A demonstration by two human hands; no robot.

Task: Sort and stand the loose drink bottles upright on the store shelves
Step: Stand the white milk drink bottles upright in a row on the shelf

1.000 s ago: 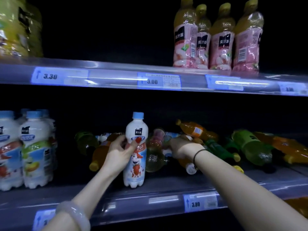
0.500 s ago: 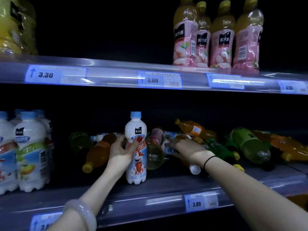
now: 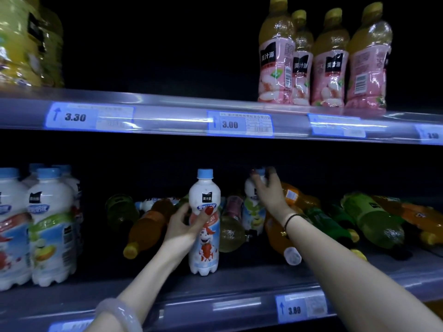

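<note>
On the lower shelf (image 3: 239,281), left fingers (image 3: 182,213) wrap the strawberry bottle (image 3: 205,195); right fingers (image 3: 258,182) clasp the green-label bottle (image 3: 252,215).

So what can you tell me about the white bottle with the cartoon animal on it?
The white bottle looks like plastic, with a light blue cap and a pink-and-blue label showing a cartoon animal. It stands upright near the front of the lower shelf, cap closed. The left hand grips its middle, thumb across the label. Loose bottles lie behind it.
</note>
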